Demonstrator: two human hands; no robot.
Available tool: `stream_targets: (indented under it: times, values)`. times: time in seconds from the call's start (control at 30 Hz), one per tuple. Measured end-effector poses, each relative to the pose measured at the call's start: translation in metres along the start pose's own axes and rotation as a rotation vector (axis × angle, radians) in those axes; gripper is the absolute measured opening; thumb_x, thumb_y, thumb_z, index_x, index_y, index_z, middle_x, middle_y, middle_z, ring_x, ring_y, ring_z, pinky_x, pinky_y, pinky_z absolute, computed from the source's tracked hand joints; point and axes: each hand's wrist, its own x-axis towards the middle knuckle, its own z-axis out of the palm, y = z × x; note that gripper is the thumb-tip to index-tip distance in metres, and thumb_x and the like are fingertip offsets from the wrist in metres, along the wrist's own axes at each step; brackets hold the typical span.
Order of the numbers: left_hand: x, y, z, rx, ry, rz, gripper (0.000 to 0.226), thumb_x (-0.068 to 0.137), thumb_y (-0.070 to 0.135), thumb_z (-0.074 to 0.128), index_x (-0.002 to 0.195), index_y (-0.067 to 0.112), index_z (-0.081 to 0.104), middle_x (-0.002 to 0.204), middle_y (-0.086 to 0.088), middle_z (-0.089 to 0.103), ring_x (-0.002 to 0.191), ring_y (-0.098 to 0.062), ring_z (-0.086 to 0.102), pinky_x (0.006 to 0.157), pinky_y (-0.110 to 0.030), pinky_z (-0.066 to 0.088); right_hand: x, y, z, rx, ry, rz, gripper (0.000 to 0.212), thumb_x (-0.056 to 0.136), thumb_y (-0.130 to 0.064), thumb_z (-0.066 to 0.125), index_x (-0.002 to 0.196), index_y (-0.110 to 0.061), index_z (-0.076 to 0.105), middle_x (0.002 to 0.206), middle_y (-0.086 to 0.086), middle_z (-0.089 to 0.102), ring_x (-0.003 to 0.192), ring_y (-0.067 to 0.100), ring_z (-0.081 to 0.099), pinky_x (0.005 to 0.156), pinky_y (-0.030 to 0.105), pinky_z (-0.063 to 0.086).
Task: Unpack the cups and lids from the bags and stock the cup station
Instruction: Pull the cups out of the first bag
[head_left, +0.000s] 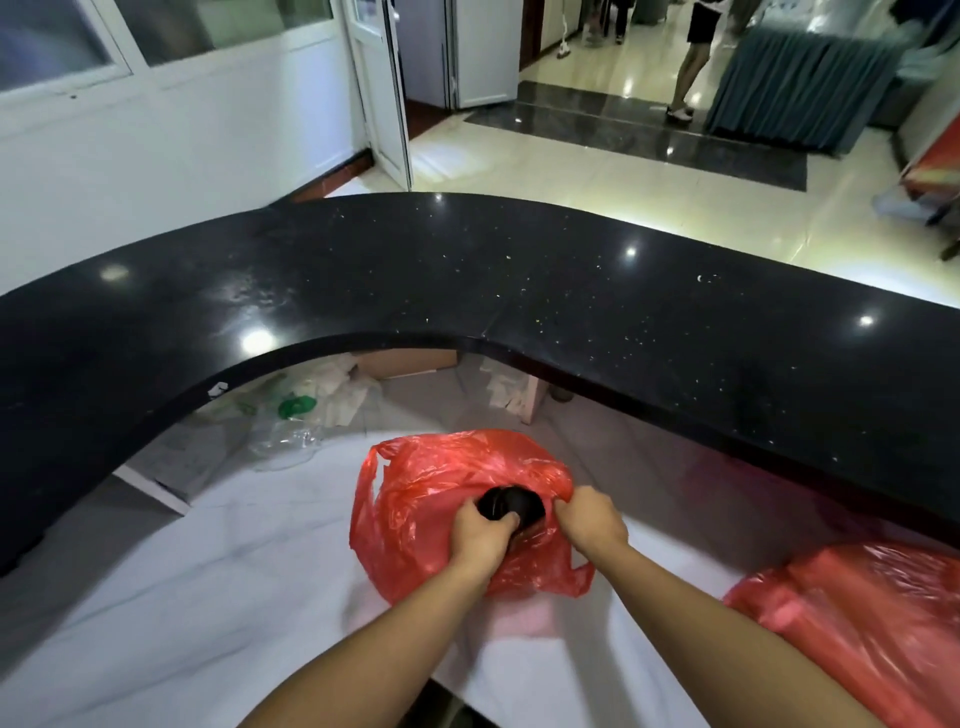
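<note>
Item: red plastic bag (441, 483), slumped on the white tabletop (208, 597) at near centre, its mouth turned toward the person and one handle loop standing free on its left side. Contents: a black round object (514, 503), glossy, showing at the mouth. It is probably a stack of lids or cups, but which cannot be told. Left hand (480, 535): fingers (506, 519) curled round the near end of the black round object and clasping it, evidently to draw it clear of the bag. Right hand (589, 517): fingers pinch a fold of the bag's film just right of the opening, apparently to spread the mouth and stop the bag trailing after its contents. Second red bag (857, 613): bulging, at near right on the same tabletop, well apart from the first and untouched, so probably waiting its turn. Black curved tabletop (467, 270): raised beyond the white one, speckled with crumbs and reflecting the ceiling lights. Beneath its inner curve are clear plastic wrapping (283, 441), a green item (296, 406) and a cardboard box (410, 361), which look like discarded packing. Far: an open door (384, 93) on the left and a standing person (691, 62) on the tiled floor at the right. Cup station: not identifiable here. Stage: early, since only the first bag is being emptied and no stocked items are visible.
</note>
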Motion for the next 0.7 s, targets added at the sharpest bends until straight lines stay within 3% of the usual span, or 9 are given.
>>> stream_targets:
  times: [0.3,0.4,0.5,0.57,0.63,0.7]
  values:
    - [-0.068,0.008,-0.045,0.046,0.152,0.325,0.047,0.077,0.026,0.078,0.121,0.026,0.063,0.108,0.014,0.067,0.102,-0.007,0.063,0.093,-0.027,0.05,-0.015,-0.008,-0.006,0.054,0.024,-0.101,0.04,0.087,-0.03,0.055,0.11,0.0,0.067,0.11,0.026,0.069,0.1,0.042,0.066,0.083,0.04,0.055]
    - [-0.101,0.004,-0.059,-0.071,0.191,0.286,0.039,0.078,0.028,0.077,0.114,0.031,0.064,0.104,0.016,0.068,0.097,-0.003,0.064,0.092,-0.026,0.05,-0.034,-0.003,-0.006,0.136,0.012,-0.182,0.058,0.084,-0.044,0.059,0.129,-0.009,0.049,0.12,0.024,0.064,0.106,0.043,0.064,0.088,0.044,0.054]
    - [-0.128,-0.008,-0.073,-0.206,0.254,0.183,0.03,0.079,0.026,0.078,0.108,0.027,0.069,0.102,0.007,0.073,0.098,-0.011,0.069,0.091,-0.03,0.054,-0.064,0.004,-0.006,0.031,0.155,-0.417,0.081,0.086,-0.054,0.062,0.151,-0.02,0.027,0.15,0.017,0.042,0.134,0.04,0.044,0.104,0.051,0.04]
    - [-0.14,-0.023,-0.086,-0.237,0.282,0.124,0.031,0.073,0.036,0.08,0.1,0.025,0.07,0.097,0.005,0.075,0.097,-0.019,0.071,0.089,-0.035,0.056,-0.085,0.006,-0.002,-0.044,0.24,-0.647,0.082,0.086,-0.054,0.062,0.153,-0.024,0.027,0.16,0.011,0.029,0.145,0.034,0.032,0.113,0.052,0.03]
    - [-0.137,-0.053,-0.1,-0.307,0.301,0.091,0.045,0.058,0.051,0.079,0.095,0.027,0.073,0.095,0.004,0.077,0.096,-0.022,0.073,0.091,-0.042,0.057,-0.106,0.003,0.003,-0.103,0.231,-0.927,0.076,0.085,-0.055,0.061,0.15,-0.026,0.033,0.161,0.008,0.028,0.144,0.031,0.036,0.114,0.051,0.034]
    - [-0.146,-0.072,-0.118,-0.379,0.308,0.073,0.042,0.055,0.05,0.08,0.091,0.028,0.075,0.095,-0.001,0.078,0.094,-0.022,0.073,0.091,-0.042,0.058,-0.131,-0.004,0.014,-0.196,0.152,-1.184,0.071,0.086,-0.06,0.057,0.147,-0.029,0.038,0.161,0.006,0.029,0.14,0.03,0.041,0.111,0.05,0.039]
